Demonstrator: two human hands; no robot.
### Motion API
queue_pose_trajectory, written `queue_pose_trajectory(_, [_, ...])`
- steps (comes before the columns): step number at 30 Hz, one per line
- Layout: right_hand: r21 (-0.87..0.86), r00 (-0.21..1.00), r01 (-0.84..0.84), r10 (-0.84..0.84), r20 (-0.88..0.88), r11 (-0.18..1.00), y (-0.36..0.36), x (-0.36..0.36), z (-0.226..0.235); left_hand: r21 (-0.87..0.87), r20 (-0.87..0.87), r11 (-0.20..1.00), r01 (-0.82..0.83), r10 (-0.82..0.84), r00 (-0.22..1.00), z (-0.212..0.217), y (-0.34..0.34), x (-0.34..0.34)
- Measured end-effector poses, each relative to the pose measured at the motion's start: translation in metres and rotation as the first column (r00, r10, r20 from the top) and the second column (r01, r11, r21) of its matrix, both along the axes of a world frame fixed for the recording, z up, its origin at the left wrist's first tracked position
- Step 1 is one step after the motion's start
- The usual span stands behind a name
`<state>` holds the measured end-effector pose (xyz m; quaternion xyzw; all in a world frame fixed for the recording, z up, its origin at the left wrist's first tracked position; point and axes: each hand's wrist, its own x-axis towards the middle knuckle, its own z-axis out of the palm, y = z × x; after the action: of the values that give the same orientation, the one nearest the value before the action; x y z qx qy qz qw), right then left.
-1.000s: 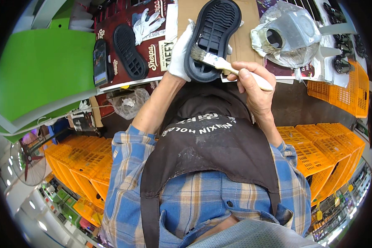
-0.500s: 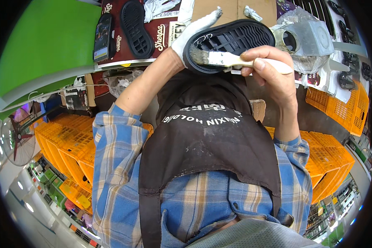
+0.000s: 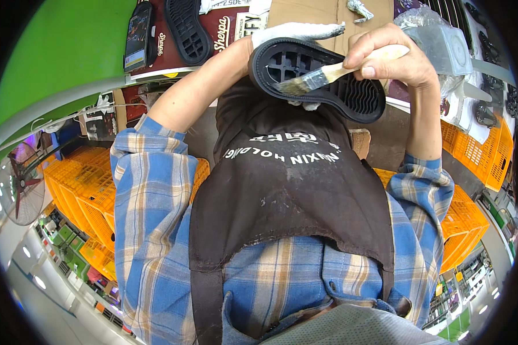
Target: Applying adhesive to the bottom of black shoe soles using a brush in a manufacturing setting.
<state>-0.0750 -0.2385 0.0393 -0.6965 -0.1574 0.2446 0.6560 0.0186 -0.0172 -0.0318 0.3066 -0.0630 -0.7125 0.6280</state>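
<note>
My left hand [image 3: 296, 31], in a white glove, grips a black shoe sole [image 3: 351, 99] from its far side and underneath. The sole is tilted, its hollow ribbed face toward me, with the grid end at the left and the wavy ribs at the right. Bare fingers of my right hand [image 3: 390, 56] are closed around the pale handle of a flat paintbrush [image 3: 327, 73]. The brush's bristles touch the near rim of the sole by the grid end. Most of my left fingers are hidden behind the sole.
Another black sole [image 3: 185, 34] lies on a dark red box beside a phone [image 3: 139, 37] at the back left. Brown cardboard [image 3: 299, 11] bears a crumpled white scrap [image 3: 360, 10]. A plastic-covered container [image 3: 443, 49] stands at the right. Orange crates [image 3: 80, 187] flank me.
The sole has turned clockwise, its right end dropping toward me. My right hand has shifted right and up, and the brush now slants down-left, its bristles a little further right along the rim.
</note>
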Motion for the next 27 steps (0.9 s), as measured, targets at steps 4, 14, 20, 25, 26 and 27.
queue_pose_trajectory(4, [-0.082,0.997,-0.074,0.075,0.004,0.994,-0.017,-0.001,0.007,0.246,0.116,0.968,-0.057,0.029,0.993,0.018,0.007,0.001])
queue_pose_trajectory(14, [0.142,0.892,0.386,-0.408,0.193,0.911,-0.062,-0.047,0.002,-0.122,0.363,0.958,-0.259,0.286,0.887,0.04,0.004,-0.005])
queue_pose_trajectory(20, [0.473,0.59,0.632,-0.777,0.22,0.614,-0.011,-0.061,0.003,-0.454,0.552,0.742,-0.494,0.669,0.498,0.052,-0.006,-0.03])
queue_pose_trajectory(25, [0.456,0.244,0.73,-0.818,0.521,0.509,0.042,-0.066,0.013,-0.322,0.81,0.82,-0.473,0.497,0.31,0.034,-0.007,-0.029])
queue_pose_trajectory(26, [0.42,0.178,0.752,-0.77,0.613,0.508,0.048,-0.061,0.012,-0.289,0.901,0.864,-0.412,0.392,0.189,0.041,-0.01,-0.032])
queue_pose_trajectory(27, [0.383,0.116,0.774,-0.708,0.696,0.504,0.054,-0.056,0.011,-0.283,0.937,0.905,-0.317,0.332,0.112,0.045,-0.01,-0.029])
